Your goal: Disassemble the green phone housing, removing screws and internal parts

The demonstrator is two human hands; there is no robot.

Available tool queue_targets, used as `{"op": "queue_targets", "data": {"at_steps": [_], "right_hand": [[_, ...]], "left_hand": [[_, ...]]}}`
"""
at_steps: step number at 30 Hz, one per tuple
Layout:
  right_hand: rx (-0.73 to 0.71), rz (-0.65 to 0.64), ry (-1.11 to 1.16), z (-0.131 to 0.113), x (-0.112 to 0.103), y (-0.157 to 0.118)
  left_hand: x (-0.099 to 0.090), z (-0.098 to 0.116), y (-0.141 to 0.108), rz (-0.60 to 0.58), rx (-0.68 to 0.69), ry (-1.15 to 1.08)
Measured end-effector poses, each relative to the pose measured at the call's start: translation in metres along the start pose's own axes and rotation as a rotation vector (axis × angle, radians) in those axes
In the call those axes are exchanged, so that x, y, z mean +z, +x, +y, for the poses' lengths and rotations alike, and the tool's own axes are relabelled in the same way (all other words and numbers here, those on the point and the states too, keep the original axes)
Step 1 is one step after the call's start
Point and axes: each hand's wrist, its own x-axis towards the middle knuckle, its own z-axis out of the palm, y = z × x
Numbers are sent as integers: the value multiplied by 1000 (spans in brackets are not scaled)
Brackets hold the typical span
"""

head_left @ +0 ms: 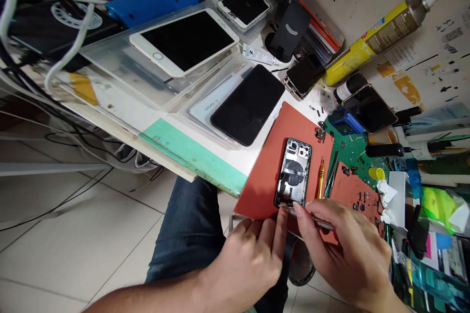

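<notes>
An opened phone housing lies on a reddish-brown mat, its metal inner plate bare and a dark round patch in the middle. At its bottom edge my left hand presses with the index finger, the other fingers curled under. My right hand pinches a slim metal screwdriver, slanted toward that same edge. Its tip is hidden by my fingers. A yellow screwdriver and dark tweezers lie just right of the housing.
Left of the mat are a black-screened phone and a white phone on a clear plastic box. Small parts lie on a second mat. A yellow spray can stands behind. White cables hang at left.
</notes>
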Motion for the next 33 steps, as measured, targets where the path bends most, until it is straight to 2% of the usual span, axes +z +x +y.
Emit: {"op": "queue_targets", "data": {"at_steps": [6,11,16,27,33], "right_hand": [[14,-32,27,-1,-1,-2],[9,2,-15,-2,0,-1],[35,-42,11,-3,-1,-3],[20,30,-36,-3,3,0],[51,-6,-27,-3,2,-7]], "left_hand": [[0,1,-1,10,-1,5],[1,1,-1,2,1,4],[0,0,0,4,6,5],[1,0,-1,29,0,9],[0,-1,-1,18,6,9]]}}
